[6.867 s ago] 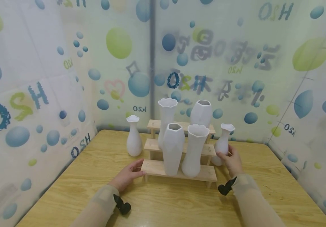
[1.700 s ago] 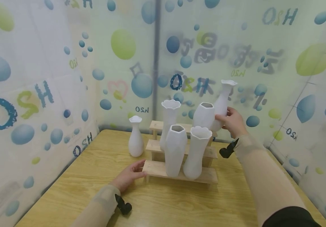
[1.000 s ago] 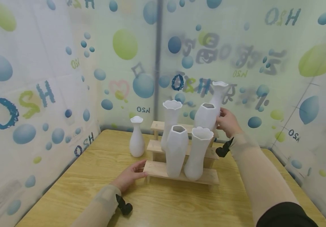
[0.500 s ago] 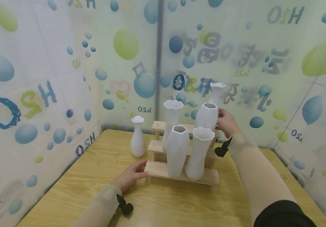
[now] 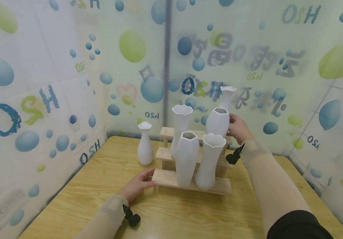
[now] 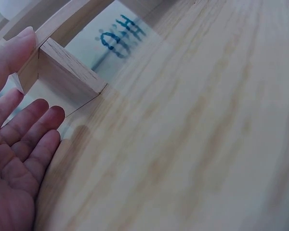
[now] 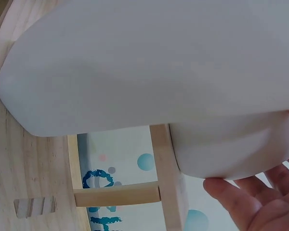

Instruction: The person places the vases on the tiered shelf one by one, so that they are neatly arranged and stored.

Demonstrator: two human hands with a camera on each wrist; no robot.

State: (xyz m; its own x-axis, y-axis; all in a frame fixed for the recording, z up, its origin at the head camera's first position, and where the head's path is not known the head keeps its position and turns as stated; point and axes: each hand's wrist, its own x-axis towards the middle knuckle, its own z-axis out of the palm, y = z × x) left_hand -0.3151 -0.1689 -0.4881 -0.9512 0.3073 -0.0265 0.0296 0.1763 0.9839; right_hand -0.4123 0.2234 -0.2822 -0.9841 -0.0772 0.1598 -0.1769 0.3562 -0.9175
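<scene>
A three-tier wooden display stand (image 5: pixel 163 176) holds several white vases. My left hand (image 5: pixel 136 186) grips the left end of its lowest step; in the left wrist view the thumb (image 6: pixel 12 60) lies on top and the other fingers extend below. My right hand (image 5: pixel 239 128) holds a slim white vase (image 5: pixel 226 97) with a flared rim at the right end of the top step. A faceted vase (image 5: pixel 217 122) in front hides its body. In the right wrist view, the held vase's base (image 7: pixel 231 144) meets the step's board, and fingertips touch its rounded side.
A fluted vase (image 5: pixel 181 124) stands on the middle step. On the lowest step are another faceted vase (image 5: pixel 186 159) and a fluted one (image 5: pixel 210 162). A slim vase (image 5: pixel 145 149) stands on the table (image 5: pixel 99 186), left of the stand. Patterned curtains (image 5: pixel 129 76) surround the table.
My right hand has lifted the slim vase from the table at the stand's right, then moved it leftward onto the top step behind the faceted vase. My left hand has stayed on the stand.
</scene>
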